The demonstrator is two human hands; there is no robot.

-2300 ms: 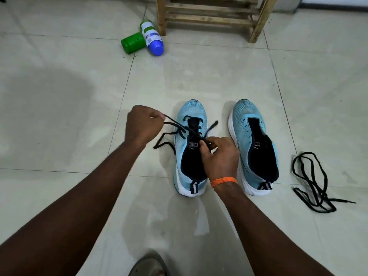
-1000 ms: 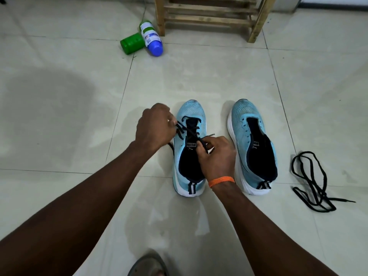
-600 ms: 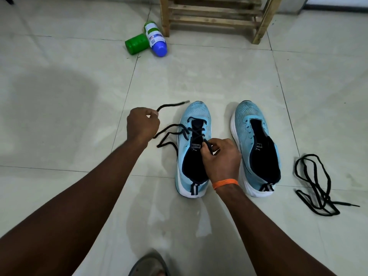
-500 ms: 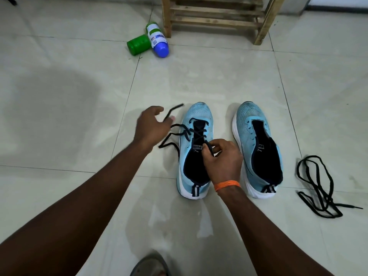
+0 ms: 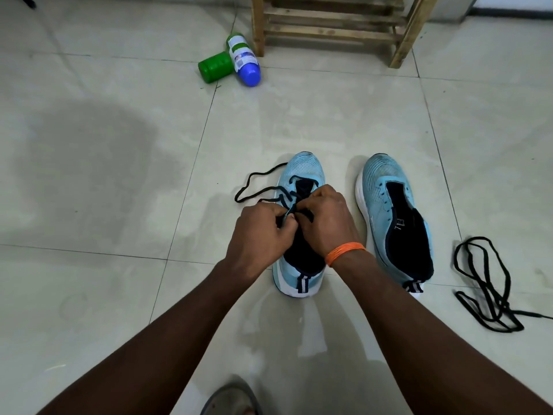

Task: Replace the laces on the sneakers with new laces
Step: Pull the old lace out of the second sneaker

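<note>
Both bare forearms reach forward and converge, left hand (image 5: 260, 235) and right hand (image 5: 326, 223) close together, fingers curled, pinching a thin black lace (image 5: 287, 195).

One wide-angle camera, worn on the person's head, is looking forward and steeply down at the tiled floor (image 5: 104, 181), hanging close over the left hand (image 5: 258, 235) and right hand (image 5: 327, 220) near mid-frame, both forearms entering from the bottom edge, a wooden rack (image 5: 329, 34) bordering the top.
</note>
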